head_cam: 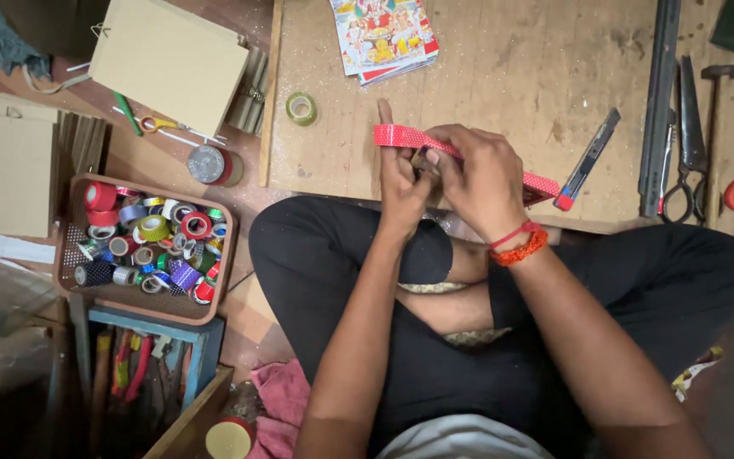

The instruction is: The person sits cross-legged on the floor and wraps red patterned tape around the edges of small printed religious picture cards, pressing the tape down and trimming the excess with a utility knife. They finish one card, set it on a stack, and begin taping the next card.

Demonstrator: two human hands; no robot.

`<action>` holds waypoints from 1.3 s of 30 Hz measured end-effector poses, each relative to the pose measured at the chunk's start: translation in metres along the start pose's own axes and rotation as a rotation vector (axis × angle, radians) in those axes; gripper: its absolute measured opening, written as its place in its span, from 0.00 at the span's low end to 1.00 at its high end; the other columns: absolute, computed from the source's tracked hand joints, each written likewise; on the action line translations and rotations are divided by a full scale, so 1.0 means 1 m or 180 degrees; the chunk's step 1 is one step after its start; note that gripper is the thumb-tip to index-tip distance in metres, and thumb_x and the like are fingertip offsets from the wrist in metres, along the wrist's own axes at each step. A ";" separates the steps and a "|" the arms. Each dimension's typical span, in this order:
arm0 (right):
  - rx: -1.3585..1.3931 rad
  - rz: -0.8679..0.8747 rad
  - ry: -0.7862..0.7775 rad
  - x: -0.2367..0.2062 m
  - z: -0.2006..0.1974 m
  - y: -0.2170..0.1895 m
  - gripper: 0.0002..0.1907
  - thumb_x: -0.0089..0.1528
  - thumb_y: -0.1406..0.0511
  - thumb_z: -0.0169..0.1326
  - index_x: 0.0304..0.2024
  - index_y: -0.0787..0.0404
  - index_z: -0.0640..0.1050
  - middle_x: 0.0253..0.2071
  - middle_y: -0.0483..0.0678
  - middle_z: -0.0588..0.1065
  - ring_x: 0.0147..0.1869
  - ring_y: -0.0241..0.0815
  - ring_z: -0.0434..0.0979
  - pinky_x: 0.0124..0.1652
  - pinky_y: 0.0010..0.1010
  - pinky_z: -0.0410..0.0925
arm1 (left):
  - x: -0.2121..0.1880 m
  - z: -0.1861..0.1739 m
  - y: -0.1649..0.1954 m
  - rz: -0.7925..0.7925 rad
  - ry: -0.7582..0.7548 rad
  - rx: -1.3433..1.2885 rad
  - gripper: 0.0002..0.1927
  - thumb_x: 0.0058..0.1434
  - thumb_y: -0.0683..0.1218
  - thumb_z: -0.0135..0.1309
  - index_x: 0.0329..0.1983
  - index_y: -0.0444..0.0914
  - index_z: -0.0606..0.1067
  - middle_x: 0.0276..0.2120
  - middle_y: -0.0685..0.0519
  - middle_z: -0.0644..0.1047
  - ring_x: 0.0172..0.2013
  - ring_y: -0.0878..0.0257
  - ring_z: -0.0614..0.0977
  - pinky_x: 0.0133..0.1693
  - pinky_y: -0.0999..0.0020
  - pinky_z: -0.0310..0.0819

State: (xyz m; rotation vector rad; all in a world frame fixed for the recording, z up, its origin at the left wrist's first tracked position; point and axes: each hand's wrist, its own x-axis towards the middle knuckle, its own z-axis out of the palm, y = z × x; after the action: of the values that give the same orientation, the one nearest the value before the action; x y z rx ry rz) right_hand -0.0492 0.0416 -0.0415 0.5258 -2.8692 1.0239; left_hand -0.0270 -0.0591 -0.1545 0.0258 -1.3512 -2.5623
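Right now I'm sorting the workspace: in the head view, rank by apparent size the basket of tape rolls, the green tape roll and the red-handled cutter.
1. basket of tape rolls
2. red-handled cutter
3. green tape roll

Bare board beyond the hands; cutter and scissors crowd the right.

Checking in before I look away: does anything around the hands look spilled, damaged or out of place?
Nothing looks spilled or broken. Both hands, left hand and right hand, hold the red dotted tape strip over the wooden board. The board is scuffed and stained, and the tape rolls lie jumbled in their basket.
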 end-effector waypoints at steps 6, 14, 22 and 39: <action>-0.0306 -0.0410 0.0001 -0.017 -0.015 0.015 0.11 0.66 0.68 0.56 0.51 0.58 0.81 0.42 0.53 0.81 0.47 0.54 0.80 0.59 0.49 0.66 | -0.002 0.006 0.002 -0.0014 0.0112 -0.0216 0.58 0.61 0.32 0.60 0.84 0.44 0.37 0.45 0.55 0.69 0.45 0.65 0.72 0.50 0.71 0.72; -0.0591 -0.0424 0.0622 -0.088 -0.069 0.081 0.09 0.67 0.65 0.59 0.49 0.57 0.83 0.49 0.51 0.82 0.58 0.49 0.82 0.64 0.44 0.66 | -0.005 0.020 -0.009 0.0170 0.0061 -0.0043 0.60 0.59 0.35 0.67 0.85 0.41 0.40 0.47 0.55 0.68 0.49 0.64 0.72 0.57 0.68 0.71; 0.0030 0.0719 0.1308 -0.162 -0.066 0.103 0.16 0.58 0.55 0.69 0.35 0.61 0.84 0.30 0.51 0.80 0.31 0.46 0.83 0.33 0.34 0.72 | -0.028 0.058 0.032 -0.0153 -0.0713 0.1175 0.56 0.58 0.42 0.67 0.81 0.41 0.43 0.57 0.50 0.71 0.57 0.57 0.73 0.63 0.61 0.68; 0.1768 0.1069 0.0332 -0.187 -0.071 0.131 0.09 0.61 0.71 0.63 0.44 0.69 0.81 0.36 0.50 0.83 0.40 0.30 0.82 0.39 0.26 0.75 | -0.059 0.129 0.041 0.1371 -0.0913 0.3757 0.24 0.60 0.41 0.64 0.54 0.43 0.65 0.48 0.47 0.73 0.50 0.51 0.74 0.54 0.59 0.69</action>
State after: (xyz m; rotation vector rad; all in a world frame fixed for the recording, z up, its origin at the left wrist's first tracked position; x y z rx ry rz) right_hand 0.0780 0.2363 -0.0957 -0.0073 -2.6089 1.8549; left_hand 0.0221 0.0364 -0.0535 -0.3790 -2.4260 -1.1803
